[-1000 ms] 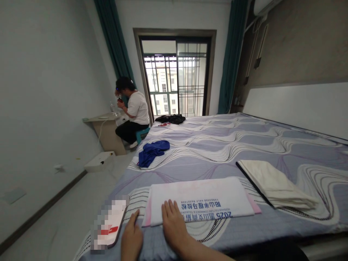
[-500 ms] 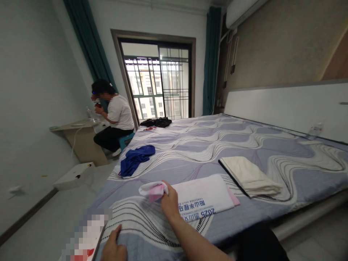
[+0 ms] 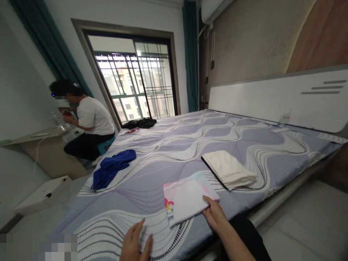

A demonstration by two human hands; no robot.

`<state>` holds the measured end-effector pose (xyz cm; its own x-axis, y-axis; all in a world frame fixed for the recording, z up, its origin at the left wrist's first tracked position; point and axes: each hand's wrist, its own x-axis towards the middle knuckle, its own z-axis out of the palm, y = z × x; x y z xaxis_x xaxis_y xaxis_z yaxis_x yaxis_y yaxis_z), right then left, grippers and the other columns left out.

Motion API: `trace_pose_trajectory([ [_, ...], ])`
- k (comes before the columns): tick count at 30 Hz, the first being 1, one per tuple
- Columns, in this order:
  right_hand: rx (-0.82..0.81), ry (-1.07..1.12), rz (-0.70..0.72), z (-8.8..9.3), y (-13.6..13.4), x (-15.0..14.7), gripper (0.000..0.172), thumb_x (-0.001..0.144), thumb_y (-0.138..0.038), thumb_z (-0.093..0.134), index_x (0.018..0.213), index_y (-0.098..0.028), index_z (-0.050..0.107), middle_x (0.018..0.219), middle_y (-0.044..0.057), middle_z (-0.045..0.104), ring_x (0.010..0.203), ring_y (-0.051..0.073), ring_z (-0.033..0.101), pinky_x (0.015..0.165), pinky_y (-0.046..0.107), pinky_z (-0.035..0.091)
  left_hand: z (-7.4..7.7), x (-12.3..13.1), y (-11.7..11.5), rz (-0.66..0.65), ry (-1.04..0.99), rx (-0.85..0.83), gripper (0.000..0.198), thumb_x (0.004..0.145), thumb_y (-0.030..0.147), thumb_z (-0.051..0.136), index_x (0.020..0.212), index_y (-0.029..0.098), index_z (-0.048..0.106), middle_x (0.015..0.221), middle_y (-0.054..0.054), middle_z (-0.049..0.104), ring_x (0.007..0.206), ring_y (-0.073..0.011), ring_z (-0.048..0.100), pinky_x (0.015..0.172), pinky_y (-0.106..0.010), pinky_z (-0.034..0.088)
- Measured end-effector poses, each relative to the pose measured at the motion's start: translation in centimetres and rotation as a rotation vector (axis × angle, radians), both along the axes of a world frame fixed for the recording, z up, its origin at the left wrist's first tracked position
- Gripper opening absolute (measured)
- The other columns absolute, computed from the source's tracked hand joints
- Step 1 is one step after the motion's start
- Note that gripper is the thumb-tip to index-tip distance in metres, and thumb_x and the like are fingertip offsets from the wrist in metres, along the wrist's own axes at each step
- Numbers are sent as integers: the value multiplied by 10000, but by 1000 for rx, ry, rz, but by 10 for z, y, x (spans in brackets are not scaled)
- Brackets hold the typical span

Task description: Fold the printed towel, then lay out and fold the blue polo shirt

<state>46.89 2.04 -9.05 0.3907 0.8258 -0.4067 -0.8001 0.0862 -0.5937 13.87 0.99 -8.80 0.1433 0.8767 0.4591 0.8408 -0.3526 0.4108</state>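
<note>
Blue cloth [image 3: 112,168] at middle left, left hand [image 3: 136,241] at lower centre with its fingers apart, folded white-and-pink cloth [image 3: 186,198] on the bed [image 3: 174,145] at lower centre, right hand [image 3: 213,214] with fingers clamped on its near edge, cream cloth [image 3: 230,169] farther right.

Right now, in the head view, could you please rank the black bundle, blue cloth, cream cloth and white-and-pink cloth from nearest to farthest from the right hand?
1. White-and-pink cloth: gripped at its near right edge by the right hand.
2. Cream cloth: beyond the hand, slightly right.
3. Blue cloth: off to the left.
4. Black bundle: near the far end of the bed.
</note>
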Motion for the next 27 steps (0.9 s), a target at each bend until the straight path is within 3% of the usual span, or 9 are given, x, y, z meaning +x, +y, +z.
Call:
trace_pose_trajectory([
  [4, -2, 14, 35, 7, 2, 5, 387, 670, -136, 716, 1040, -165, 608, 861, 42, 758, 901, 221, 712, 798, 339, 601, 3, 80, -3, -136, 102, -1, 565, 831, 426, 589, 1352, 226, 502, 1035, -83, 663, 940, -224, 633, 844, -374, 534],
  [6, -8, -18, 53, 10, 1, 14, 362, 677, -143, 721, 1022, -157, 611, 844, 39, 758, 871, 211, 714, 793, 322, 599, -1, 101, -3, -110, 148, 27, 485, 856, 340, 558, 1331, 245, 529, 921, -58, 663, 834, -205, 627, 783, -357, 517],
  [9, -39, -79, 114, 12, 0, 33, 281, 688, -160, 725, 948, -116, 630, 784, 59, 752, 778, 203, 715, 745, 307, 603, -7, 112, -4, -49, 177, 74, 404, 879, 261, 513, 1278, 237, 576, 857, -45, 659, 776, -190, 611, 761, -342, 486],
  [14, -103, -159, 259, 10, 1, 55, 211, 702, -208, 719, 855, -84, 645, 716, 86, 731, 640, 176, 682, 659, 307, 597, -11, 114, -4, 8, 200, 52, 412, 903, 266, 486, 1308, 216, 542, 862, -40, 687, 798, -193, 621, 773, -339, 470],
  [20, -158, -390, 362, 20, 6, 55, 143, 675, -183, 684, 804, -134, 643, 639, 11, 688, 577, 125, 632, 595, 244, 558, -17, 117, 5, 55, 270, 152, 373, 883, 137, 452, 1204, 208, 627, 796, -28, 701, 731, -180, 629, 734, -324, 484],
  [23, -219, -572, 451, 27, 8, 52, 50, 633, -145, 669, 663, -142, 629, 502, -17, 612, 453, 114, 560, 435, 197, 459, -17, 94, 9, 8, 273, 235, 375, 878, 118, 448, 1188, 211, 637, 772, -19, 685, 719, -163, 635, 725, -297, 501],
  [27, -255, -793, 601, 29, 5, 35, 143, 588, -122, 661, 487, -157, 566, 369, -40, 489, 346, 107, 451, 336, 198, 287, -15, 38, 2, 42, 317, 268, 368, 872, 165, 462, 1191, 225, 636, 792, -27, 700, 719, -178, 645, 725, -313, 501],
])
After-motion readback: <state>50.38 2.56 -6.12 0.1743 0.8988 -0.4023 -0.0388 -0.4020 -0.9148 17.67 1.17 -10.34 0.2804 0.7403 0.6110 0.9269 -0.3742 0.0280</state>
